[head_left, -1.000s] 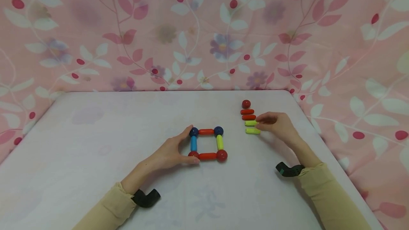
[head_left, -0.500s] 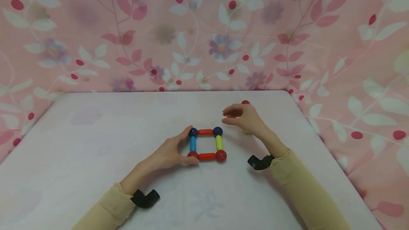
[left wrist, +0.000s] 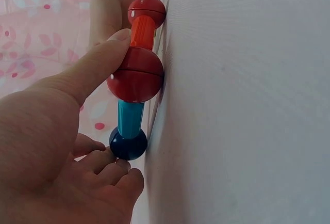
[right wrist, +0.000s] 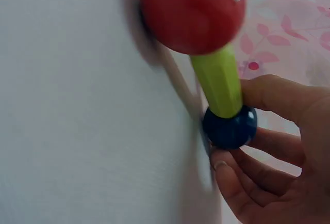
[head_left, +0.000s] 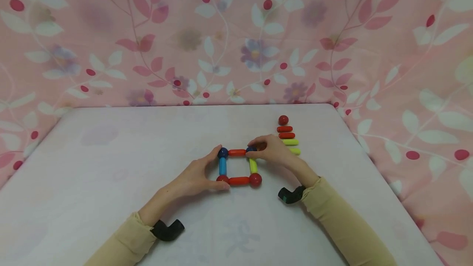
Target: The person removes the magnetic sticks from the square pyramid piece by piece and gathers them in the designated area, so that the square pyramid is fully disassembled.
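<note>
A flat square of magnetic building sticks and balls lies on the white table [head_left: 111, 167]. Red sticks form its front [head_left: 239, 181] and back [head_left: 237, 152], a light blue stick [head_left: 222, 166] its left side, a yellow-green stick [head_left: 253, 165] its right. My left hand [head_left: 196, 175] holds the left side, thumb at the near red ball [left wrist: 136, 77] and fingers against the far dark blue ball [left wrist: 128, 144]. At the back right corner, my right hand [head_left: 271, 149] pinches the other dark blue ball [right wrist: 230, 127]. A second red ball [head_left: 255, 180] sits at the front right.
Behind my right hand stand a loose red ball [head_left: 283, 120], two red sticks [head_left: 285, 129] and two yellow-green sticks [head_left: 290, 142], lined up in a column and the last partly covered. A pink floral cloth [head_left: 184, 40] hangs beyond the table's back edge.
My right hand has moved left from the loose yellow-green sticks to the square's back right blue ball. Both those sticks still lie there. My left hand stays on the square.
</note>
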`<state>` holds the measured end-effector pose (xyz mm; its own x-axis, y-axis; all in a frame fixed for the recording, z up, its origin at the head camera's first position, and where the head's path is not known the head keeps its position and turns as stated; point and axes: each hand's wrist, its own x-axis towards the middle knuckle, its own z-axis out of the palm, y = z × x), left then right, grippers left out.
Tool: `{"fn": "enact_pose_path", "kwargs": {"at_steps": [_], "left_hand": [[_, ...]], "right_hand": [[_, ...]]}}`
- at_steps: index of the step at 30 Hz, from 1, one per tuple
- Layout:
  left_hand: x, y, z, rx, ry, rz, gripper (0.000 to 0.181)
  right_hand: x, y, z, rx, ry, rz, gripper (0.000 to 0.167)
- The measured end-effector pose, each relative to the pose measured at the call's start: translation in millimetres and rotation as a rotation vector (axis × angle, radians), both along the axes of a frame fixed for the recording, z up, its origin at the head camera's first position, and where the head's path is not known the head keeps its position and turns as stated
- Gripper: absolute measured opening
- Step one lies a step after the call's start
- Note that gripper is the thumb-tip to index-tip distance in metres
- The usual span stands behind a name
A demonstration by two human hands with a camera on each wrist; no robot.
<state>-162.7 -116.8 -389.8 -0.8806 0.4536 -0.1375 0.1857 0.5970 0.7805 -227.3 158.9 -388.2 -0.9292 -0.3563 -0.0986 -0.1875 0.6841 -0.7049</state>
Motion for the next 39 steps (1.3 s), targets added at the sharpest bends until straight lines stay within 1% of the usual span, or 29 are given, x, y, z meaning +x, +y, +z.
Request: {"fn": "enact_pose_path", "kwargs": {"at_steps": [2, 4, 9, 14, 20, 29, 33, 37, 39], "left_hand": [[-0.3, -0.3, -0.6, 0.001, 0.001, -0.001, 0.111], [-0.7, -0.4, -1.5, 0.001, 0.004, -0.003, 0.111], [-1.2, -0.6, -2.8, -0.003, 0.003, 0.0, 0.11], [-1.1, -0.4, -3.0, -0.001, 0.008, -0.001, 0.11], [-0.9, 0.1, -2.7, 0.001, 0.011, -0.001, 0.11], [-0.3, 0.3, -1.7, 0.008, 0.006, 0.004, 0.111], [-0.1, 0.3, -1.4, 0.008, 0.007, 0.003, 0.111], [0.3, 0.7, -0.8, 0.001, 0.007, 0.005, 0.111], [0.6, 0.9, -0.4, -0.002, 0.003, 0.005, 0.111]], "right_hand": [[2.3, -3.3, -0.8, 0.02, 0.008, -0.012, 0.036], [3.3, -5.0, -2.1, 0.02, 0.018, -0.027, 0.035], [2.9, -6.7, -7.6, 0.017, 0.03, -0.057, 0.032], [2.3, -8.1, -9.2, 0.018, 0.041, -0.079, 0.031], [3.7, -8.7, -7.5, 0.007, 0.063, -0.085, 0.032], [6.3, -9.7, -6.7, -0.015, 0.124, -0.09, 0.031], [5.9, -8.8, -7.2, -0.013, 0.127, -0.106, 0.031], [3.1, -4.6, -8.2, -0.024, 0.101, -0.135, 0.031], [1.8, -1.4, -7.8, -0.024, 0.084, -0.137, 0.032]]}}
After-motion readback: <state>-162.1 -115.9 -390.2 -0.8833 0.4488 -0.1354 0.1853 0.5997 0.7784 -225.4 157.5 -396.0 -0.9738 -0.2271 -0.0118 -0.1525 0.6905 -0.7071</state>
